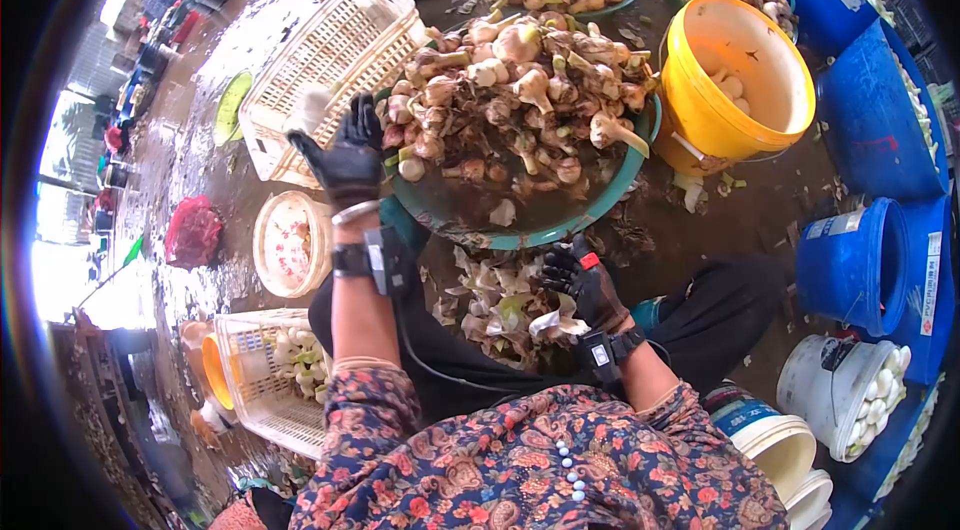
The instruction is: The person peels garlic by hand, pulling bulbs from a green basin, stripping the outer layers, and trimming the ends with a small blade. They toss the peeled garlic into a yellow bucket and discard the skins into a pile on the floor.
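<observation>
My left hand, in a black glove, is spread open beside the white plastic crate. A blurred white bulb is just past its fingertips, apart from the palm. My right hand, also in a black glove, is low over a pile of peeled-off skins, its fingers loosely bent and apart. A small red piece shows at one finger; whether it is tape or a tool is unclear. In front of both hands, a green tub is heaped with garlic bulbs with roots and stem stubs.
A yellow bucket with a few bulbs stands right of the tub. Blue buckets and a white bucket of bulbs are farther right. At left are a round pale basket, a red net bag and another crate.
</observation>
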Tool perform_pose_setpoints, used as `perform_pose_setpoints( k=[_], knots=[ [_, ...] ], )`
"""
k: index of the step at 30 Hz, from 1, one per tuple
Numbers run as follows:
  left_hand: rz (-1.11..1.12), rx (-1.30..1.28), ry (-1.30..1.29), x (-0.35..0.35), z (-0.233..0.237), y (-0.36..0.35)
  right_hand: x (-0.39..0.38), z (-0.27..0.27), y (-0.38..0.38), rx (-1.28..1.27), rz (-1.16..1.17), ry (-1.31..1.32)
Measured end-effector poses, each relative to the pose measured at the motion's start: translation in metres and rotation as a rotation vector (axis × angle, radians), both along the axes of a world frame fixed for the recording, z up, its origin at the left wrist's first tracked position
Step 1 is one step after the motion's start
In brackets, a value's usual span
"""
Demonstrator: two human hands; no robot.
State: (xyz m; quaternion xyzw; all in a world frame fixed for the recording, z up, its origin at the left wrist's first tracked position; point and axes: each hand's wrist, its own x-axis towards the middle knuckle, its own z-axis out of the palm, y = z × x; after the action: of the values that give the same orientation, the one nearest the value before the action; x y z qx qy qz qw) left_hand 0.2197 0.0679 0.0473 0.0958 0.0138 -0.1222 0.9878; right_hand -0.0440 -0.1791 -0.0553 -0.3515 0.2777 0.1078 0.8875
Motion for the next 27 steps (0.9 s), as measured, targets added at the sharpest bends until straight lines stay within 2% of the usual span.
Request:
perform_pose_setpoints(
  k=[1,3,5,6,7,9,10,12,13,15,16,17,19,20,21,23,25,27],
  knots=[
    [0.007,0.218,-0.093,0.009,0.007,-0.01,0.003,0.001,0.0,0.031,-0.029,0.009],
    [0.031,1.078,-0.353,0.017,-0.03,-0.04,0.008,-0.002,0.0,0.037,-0.05,0.056],
    [-0.203,1.522,-0.61,-0.005,-0.095,-0.078,0.011,-0.002,-0.001,0.034,-0.067,0.105],
    [-0.377,1.906,-0.634,-0.037,-0.072,-0.111,0.011,-0.005,-0.002,0.029,-0.074,0.111],
    [-0.509,1.92,-0.678,-0.045,-0.129,-0.121,0.009,-0.01,-0.003,0.013,-0.046,0.136],
    [-0.512,2.345,-0.697,-0.069,-0.162,-0.152,0.01,-0.011,-0.006,-0.011,-0.025,0.163],
    [-0.517,2.337,-0.704,-0.07,-0.181,-0.156,0.01,-0.006,-0.007,-0.049,-0.03,0.159],
    [-0.379,2.28,-0.534,-0.072,-0.211,-0.162,0.009,-0.006,-0.01,-0.125,-0.037,0.173],
    [-0.39,2.276,-0.538,-0.075,-0.202,-0.161,0.01,-0.009,-0.012,-0.126,-0.043,0.181],
    [-0.679,1.702,-0.407,-0.083,-0.171,-0.149,0.012,-0.022,-0.009,-0.343,-0.111,0.146],
    [-0.639,1.535,-0.434,-0.089,-0.174,-0.142,0.01,-0.042,-0.01,-0.473,-0.131,0.099],
    [-0.652,1.54,-0.432,-0.101,-0.158,-0.138,0.011,-0.035,-0.008,-0.465,-0.135,0.107],
    [-0.674,1.523,-0.518,-0.13,-0.117,-0.127,0.015,-0.023,-0.004,-0.921,-0.163,-0.114],
    [-0.672,1.646,-0.649,-0.142,-0.097,-0.125,0.013,-0.034,-0.002,-0.967,-0.151,-0.106],
    [-0.65,1.572,-0.662,-0.155,-0.093,-0.121,0.012,-0.031,-0.001,-0.965,-0.149,-0.104],
    [-0.513,1.699,-0.754,-0.172,-0.071,-0.119,0.013,-0.015,0.002,-0.875,-0.164,-0.141],
    [-0.418,1.754,-0.826,-0.178,-0.075,-0.112,0.012,-0.002,0.0,-0.877,-0.134,-0.141],
    [-0.317,1.806,-0.896,-0.181,-0.078,-0.106,0.009,0.003,0.0,-1.146,0.08,-0.059]
  ],
)
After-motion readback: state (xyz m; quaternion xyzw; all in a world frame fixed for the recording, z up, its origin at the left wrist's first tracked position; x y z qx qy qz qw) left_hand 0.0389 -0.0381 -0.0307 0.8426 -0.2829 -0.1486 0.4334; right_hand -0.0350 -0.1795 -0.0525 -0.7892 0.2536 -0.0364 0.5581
